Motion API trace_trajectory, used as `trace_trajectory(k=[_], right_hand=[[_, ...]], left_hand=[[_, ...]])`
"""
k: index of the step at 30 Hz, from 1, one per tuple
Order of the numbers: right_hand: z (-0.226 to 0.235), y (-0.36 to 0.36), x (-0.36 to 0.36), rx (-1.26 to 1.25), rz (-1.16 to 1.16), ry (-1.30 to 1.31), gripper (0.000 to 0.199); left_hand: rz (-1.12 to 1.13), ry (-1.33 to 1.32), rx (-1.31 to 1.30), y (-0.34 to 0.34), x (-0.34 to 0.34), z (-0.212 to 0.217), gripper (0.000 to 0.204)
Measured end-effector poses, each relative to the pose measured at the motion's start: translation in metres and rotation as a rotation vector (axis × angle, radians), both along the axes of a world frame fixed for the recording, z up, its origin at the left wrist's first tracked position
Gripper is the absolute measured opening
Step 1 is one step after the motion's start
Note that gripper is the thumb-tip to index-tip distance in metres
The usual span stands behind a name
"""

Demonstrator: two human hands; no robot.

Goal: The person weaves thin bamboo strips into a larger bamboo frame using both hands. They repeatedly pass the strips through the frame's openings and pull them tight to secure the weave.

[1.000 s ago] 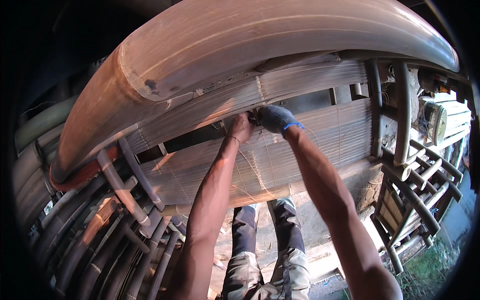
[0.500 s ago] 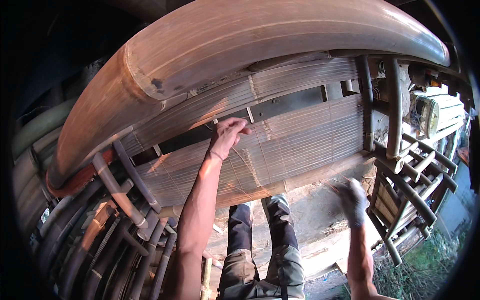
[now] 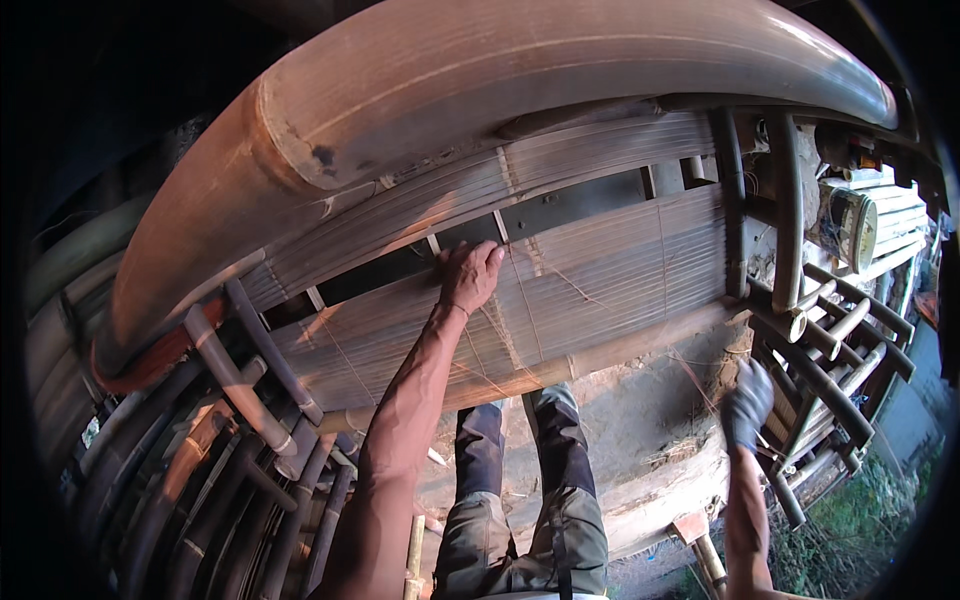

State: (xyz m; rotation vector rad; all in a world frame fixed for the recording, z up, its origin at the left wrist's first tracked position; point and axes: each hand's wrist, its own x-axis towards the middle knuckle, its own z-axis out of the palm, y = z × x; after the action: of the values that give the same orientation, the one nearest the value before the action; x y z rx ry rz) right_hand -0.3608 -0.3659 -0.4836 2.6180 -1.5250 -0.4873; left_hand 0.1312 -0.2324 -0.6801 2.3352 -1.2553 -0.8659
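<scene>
My bare left hand (image 3: 472, 273) is at the upper edge of a panel of thin bamboo slats (image 3: 620, 265), its fingers curled over that edge. Brown cords (image 3: 524, 300) run across the slats, some of them loose, just below and beside this hand. My right hand (image 3: 746, 405) wears a grey glove and is off to the right of the panel, blurred by motion. A thin reddish cord (image 3: 692, 374) trails towards it, and its fingers seem closed on that cord, though the blur hides the exact grip.
A thick curved bamboo pole (image 3: 480, 80) spans the top. Behind the panel is a dark gap with a second slat strip (image 3: 610, 145). Bamboo posts (image 3: 787, 220) frame the right end, with a bamboo rack (image 3: 830, 370) beyond. More poles (image 3: 220, 490) crowd the lower left. My legs (image 3: 480, 470) are below.
My right hand has swung right and slightly down, with the thin cord shifting along. My left hand has moved a little right and turned down, fingers now curled over the panel's edge.
</scene>
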Motion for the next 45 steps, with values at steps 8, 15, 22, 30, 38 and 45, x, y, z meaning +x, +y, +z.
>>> trace_trajectory(k=[8,15,22,30,38,45], right_hand=[[-0.131,0.040,0.348,0.388,0.071,-0.328,0.035],[-0.140,0.027,0.352,0.867,-0.370,-0.360,0.031],[-0.050,-0.045,0.356,1.192,-0.441,-1.206,0.031],[-0.119,0.012,0.265,0.727,0.325,-0.320,0.022],[-0.100,0.026,0.264,1.085,-0.409,-0.601,0.038],[-0.097,0.063,0.198,1.210,-1.423,-1.283,0.029]], left_hand=[[0.125,-0.121,-0.132,0.006,-0.011,-0.026,0.026],[-0.035,-0.005,0.043,-0.012,-0.006,0.001,0.023],[-0.080,-0.014,0.069,-0.006,0.002,0.000,0.026],[-0.106,0.018,0.019,-0.015,-0.004,0.000,0.023],[0.002,0.012,-0.052,-0.008,-0.007,-0.006,0.020],[0.094,0.181,-0.109,0.003,0.010,-0.011,0.031]])
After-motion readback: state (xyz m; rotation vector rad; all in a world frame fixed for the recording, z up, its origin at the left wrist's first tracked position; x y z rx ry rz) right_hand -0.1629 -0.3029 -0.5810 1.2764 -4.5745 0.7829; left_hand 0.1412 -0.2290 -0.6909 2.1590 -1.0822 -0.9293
